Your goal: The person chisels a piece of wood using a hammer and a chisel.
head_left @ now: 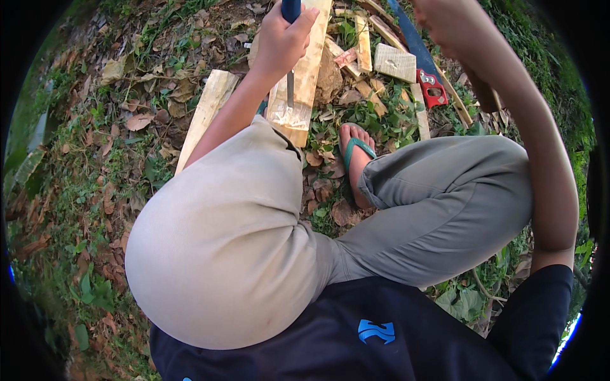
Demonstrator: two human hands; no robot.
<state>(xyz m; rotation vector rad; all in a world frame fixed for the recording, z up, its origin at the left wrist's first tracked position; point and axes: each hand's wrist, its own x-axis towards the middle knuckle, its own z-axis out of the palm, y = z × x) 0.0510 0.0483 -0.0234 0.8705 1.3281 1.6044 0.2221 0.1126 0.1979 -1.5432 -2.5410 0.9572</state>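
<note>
My left hand (284,46) is wrapped round the blue handle of a chisel (290,89), held upright. The blade's tip rests on a pale wooden plank (304,70), at a rough, chipped patch near the plank's near end. Raised at the upper right, my right hand (445,26) is closed and partly cut off by the picture's edge. Below it shows a brown wooden tool handle (484,92); the tool's head is out of sight.
A handsaw (433,87) with blue blade and red handle lies right of several wood offcuts. A square wood block (394,62) sits among them. Another board (208,111) lies left of my forearm. My sandalled foot (356,149) is close to the plank. Dry leaves and grass surround everything.
</note>
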